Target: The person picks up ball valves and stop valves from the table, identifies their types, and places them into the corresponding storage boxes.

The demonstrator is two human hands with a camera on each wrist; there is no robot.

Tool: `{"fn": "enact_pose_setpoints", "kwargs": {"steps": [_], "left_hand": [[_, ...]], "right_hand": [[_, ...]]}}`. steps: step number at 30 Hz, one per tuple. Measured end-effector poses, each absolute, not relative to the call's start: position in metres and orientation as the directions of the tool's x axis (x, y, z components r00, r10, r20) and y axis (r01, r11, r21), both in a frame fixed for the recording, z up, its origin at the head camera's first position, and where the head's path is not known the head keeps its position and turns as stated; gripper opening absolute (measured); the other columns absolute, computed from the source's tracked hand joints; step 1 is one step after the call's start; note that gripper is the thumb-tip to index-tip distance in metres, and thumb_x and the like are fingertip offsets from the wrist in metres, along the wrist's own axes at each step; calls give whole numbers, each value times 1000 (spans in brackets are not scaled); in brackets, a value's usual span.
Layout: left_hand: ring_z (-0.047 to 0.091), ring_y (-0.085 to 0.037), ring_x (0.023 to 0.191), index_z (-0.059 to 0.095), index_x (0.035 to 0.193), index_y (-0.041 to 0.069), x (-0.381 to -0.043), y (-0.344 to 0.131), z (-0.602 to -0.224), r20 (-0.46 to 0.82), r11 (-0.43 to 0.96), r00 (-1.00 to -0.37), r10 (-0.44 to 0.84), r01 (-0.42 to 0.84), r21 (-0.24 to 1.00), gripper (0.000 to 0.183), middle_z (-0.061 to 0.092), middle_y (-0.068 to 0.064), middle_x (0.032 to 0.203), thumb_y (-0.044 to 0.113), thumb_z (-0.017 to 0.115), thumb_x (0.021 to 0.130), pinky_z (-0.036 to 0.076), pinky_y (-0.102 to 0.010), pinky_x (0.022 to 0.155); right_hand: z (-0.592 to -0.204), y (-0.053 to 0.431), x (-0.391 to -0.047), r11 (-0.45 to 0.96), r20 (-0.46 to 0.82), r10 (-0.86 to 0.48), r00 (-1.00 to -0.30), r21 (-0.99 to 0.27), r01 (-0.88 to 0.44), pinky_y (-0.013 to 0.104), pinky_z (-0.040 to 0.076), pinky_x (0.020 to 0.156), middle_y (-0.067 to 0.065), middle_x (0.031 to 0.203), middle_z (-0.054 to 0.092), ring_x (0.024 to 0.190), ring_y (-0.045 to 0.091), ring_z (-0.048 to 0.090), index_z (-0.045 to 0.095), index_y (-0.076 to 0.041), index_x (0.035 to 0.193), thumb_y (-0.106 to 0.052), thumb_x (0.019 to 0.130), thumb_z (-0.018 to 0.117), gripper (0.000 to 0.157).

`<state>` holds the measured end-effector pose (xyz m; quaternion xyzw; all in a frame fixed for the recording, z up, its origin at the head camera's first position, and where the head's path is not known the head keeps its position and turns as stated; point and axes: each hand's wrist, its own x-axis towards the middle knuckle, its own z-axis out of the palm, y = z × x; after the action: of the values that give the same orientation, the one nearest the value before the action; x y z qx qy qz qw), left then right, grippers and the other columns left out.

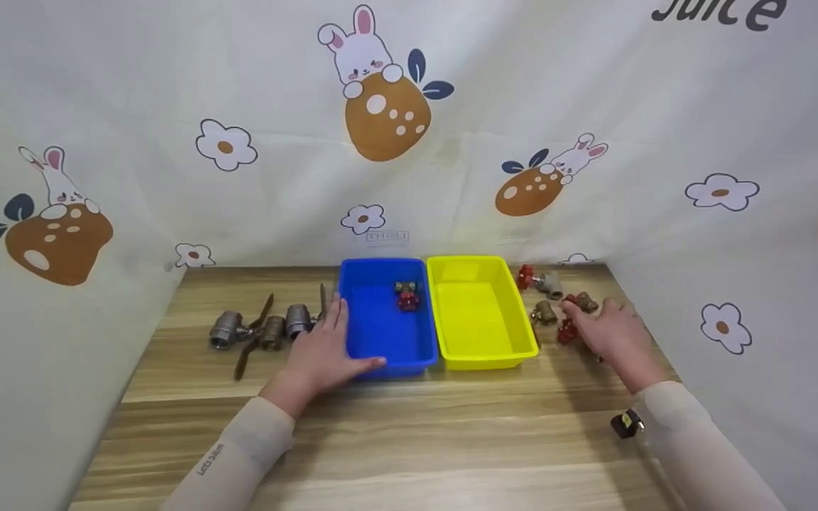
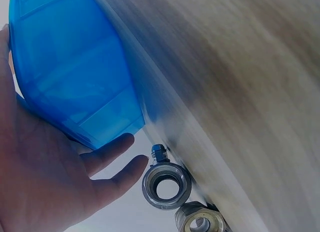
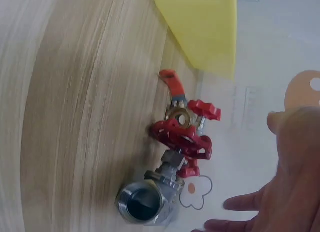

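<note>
My left hand [image 1: 322, 355] rests along the left side of a blue bin [image 1: 388, 365], its thumb at the front rim and its fingers spread. Inside the bin, near the right wall, lies a small brass valve with a red handwheel [image 1: 407, 301]. My right hand [image 1: 611, 332] is over a group of valves at the right, fingers extended and nothing held. In the right wrist view, a large silver valve [image 3: 142, 202] with a red handwheel [image 3: 182, 138] lies closest, apart from the fingers. Behind it are a brass valve [image 3: 180, 117] and an orange lever handle [image 3: 172, 84].
A yellow bin [image 1: 480, 316] stands against the blue bin's right side. Left of my left hand are silver ball valves [image 1: 226, 330] and a brass valve [image 1: 273, 332] with long lever handles. More valves [image 1: 549, 285] lie beside the yellow bin. A printed cloth [image 1: 281, 199] hangs behind the table.
</note>
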<state>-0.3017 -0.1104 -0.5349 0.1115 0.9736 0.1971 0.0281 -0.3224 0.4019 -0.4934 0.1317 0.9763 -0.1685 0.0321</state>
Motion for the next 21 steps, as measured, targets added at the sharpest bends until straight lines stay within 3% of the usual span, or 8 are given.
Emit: {"fn": "enact_pose_setpoints", "kwargs": {"steps": [4, 10, 12, 14, 17, 21], "left_hand": [[44, -52, 155, 12, 176, 1, -302, -110, -535, -15, 899, -974, 226, 203, 388, 143, 7, -18, 185, 97, 62, 82, 39, -78, 117], [44, -53, 154, 12, 176, 1, -302, -110, -535, -17, 901, -974, 224, 200, 385, 141, 6, -19, 185, 93, 65, 84, 39, -77, 117], [44, -52, 154, 13, 176, 1, -302, -110, -535, -13, 900, -974, 227, 205, 385, 140, 7, -19, 185, 92, 67, 84, 39, -77, 117], [45, -52, 153, 14, 176, 1, -303, -110, -536, -8, 899, -973, 229, 209, 386, 140, 8, -19, 184, 92, 67, 84, 40, -77, 117], [47, -52, 152, 14, 176, 0, -303, -111, -537, -2, 899, -973, 230, 211, 384, 141, 9, -20, 184, 92, 67, 83, 41, -77, 116], [48, -53, 151, 13, 176, -1, -303, -112, -538, -1, 900, -973, 231, 213, 381, 142, 9, -20, 184, 93, 66, 83, 41, -77, 116]], "right_hand": [[-495, 409, -321, 890, -219, 276, -936, -309, 335, 80, 37, 115, 53, 154, 26, 136, 66, 42, 27, 24, 159, -99, 93, 29, 140], [-499, 407, -322, 908, -309, 279, -909, -224, 355, 77, 37, 117, 53, 162, 23, 145, 71, 35, 28, 26, 159, -101, 92, 18, 144], [-502, 407, -324, 918, -296, 268, -917, -211, 336, 71, 49, 110, 50, 154, 42, 133, 66, 53, 45, 24, 153, -101, 92, 19, 140], [-504, 406, -325, 928, -268, 255, -929, -202, 313, 62, 58, 95, 46, 137, 58, 110, 55, 66, 60, 21, 141, -99, 94, 22, 134], [-505, 406, -326, 935, -248, 244, -937, -195, 295, 54, 60, 77, 41, 123, 66, 88, 39, 66, 70, 16, 129, -97, 96, 25, 127], [-507, 405, -328, 945, -259, 229, -938, -172, 278, 58, 61, 83, 46, 137, 60, 97, 44, 70, 66, 17, 136, -92, 100, 24, 123]]}}
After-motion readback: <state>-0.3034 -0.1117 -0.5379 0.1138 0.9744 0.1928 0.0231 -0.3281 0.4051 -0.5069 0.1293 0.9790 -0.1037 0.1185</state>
